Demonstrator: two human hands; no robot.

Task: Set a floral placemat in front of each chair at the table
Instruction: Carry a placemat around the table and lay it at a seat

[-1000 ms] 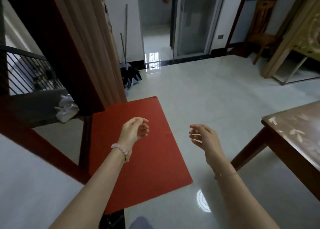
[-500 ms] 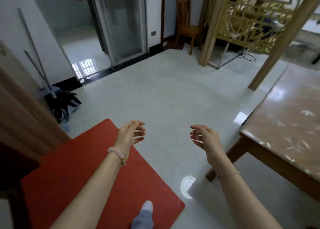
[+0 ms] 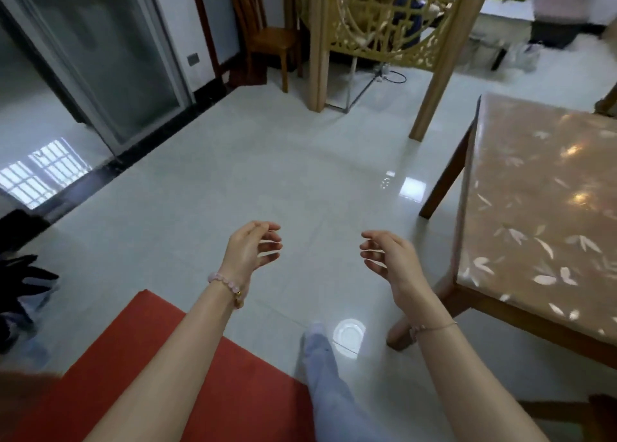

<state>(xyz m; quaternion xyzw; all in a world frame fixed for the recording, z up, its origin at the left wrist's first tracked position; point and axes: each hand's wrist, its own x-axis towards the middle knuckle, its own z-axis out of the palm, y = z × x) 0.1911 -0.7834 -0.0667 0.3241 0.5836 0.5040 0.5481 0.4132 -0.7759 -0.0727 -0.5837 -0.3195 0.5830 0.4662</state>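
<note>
Fingers (image 3: 267, 248) of both hands are loosely curled and slightly spread, pinching nothing. Head view: left hand (image 3: 248, 251) and right hand (image 3: 389, 261) hang empty above the pale tiled floor (image 3: 233, 181), both to the left of the table (image 3: 541, 208) and apart from it. Table's glossy leaf-patterned top carries no floral placemat in the visible part; no placemat appears anywhere in view, so its location cannot be told. One wooden chair (image 3: 267, 37) stands well beyond the table's far-left corner, against the wall; a red mat (image 3: 187, 391) lies on the floor to the table's near left. Judged step: approaching the table, or fetching the placemats. To do it well, locate the placemats first, lift one flat by opposite edges with both hands, and square it to the table edge facing a chair.
</note>
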